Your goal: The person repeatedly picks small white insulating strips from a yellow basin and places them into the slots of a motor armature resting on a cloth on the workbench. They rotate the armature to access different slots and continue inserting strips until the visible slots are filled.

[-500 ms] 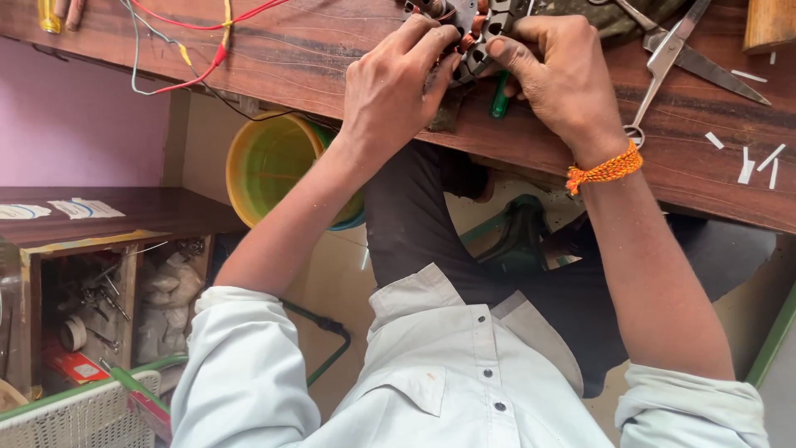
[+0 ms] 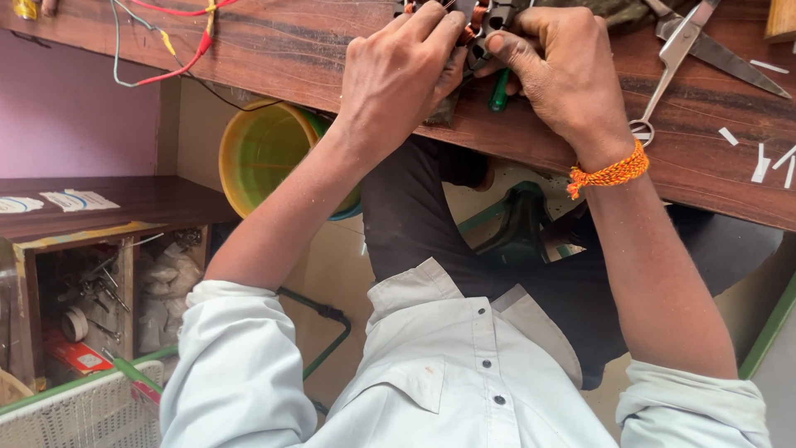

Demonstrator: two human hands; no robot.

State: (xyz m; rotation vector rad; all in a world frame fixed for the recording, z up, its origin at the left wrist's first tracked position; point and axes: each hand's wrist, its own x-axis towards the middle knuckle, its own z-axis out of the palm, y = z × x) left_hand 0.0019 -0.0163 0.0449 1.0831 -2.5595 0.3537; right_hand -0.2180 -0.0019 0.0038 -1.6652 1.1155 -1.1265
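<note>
Both my hands work at the near edge of a brown wooden bench (image 2: 332, 58). My left hand (image 2: 402, 79) curls over a small metal part with copper windings (image 2: 474, 25), fingers pressed on its top. My right hand (image 2: 568, 75) closes against the same part from the right, thumb on it. A green tool handle (image 2: 497, 93) pokes out below that thumb, held in this hand. The part is mostly hidden by my fingers and cut off by the top edge. An orange braided band (image 2: 609, 174) circles my right wrist.
Steel scissors (image 2: 676, 54) lie on the bench right of my right hand, beside several white paper strips (image 2: 759, 162). Red and green wires (image 2: 166, 50) trail at the bench's left. A yellow bucket (image 2: 261, 149) stands below, and a wooden cabinet (image 2: 91, 249) with tools stands at left.
My left fingers have shifted slightly over the wound part. The right hand and green handle stay in the same place.
</note>
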